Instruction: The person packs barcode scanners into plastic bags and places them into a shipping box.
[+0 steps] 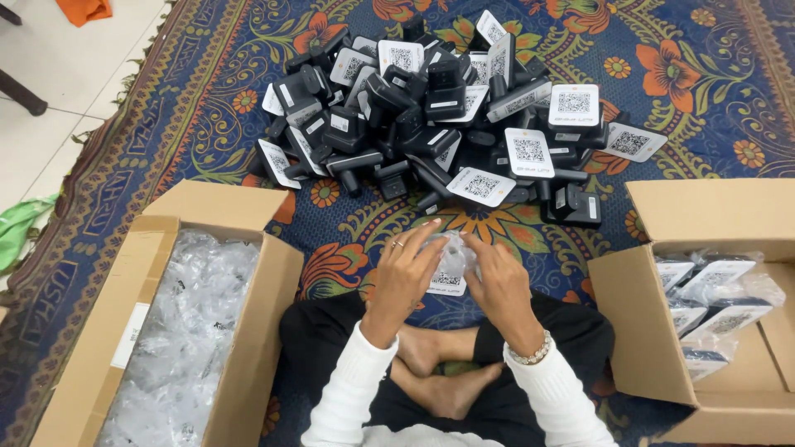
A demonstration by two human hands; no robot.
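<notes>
Both hands (451,277) enclose a bagged stand (448,263) (clear wrap).

floor: you're on a blue floral rug (679,74) | pale tile floor (50,74) at your upper left | dark furniture leg (21,95) | even light

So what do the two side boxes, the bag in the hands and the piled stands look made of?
The left box and the right box look like plain brown corrugated cardboard, matte, with folded flaps. The bag held by the left hand and the right hand looks like thin clear plastic film: crinkled, glossy, see-through. The piled stands seem to be hard black plastic with white printed faces.
</notes>
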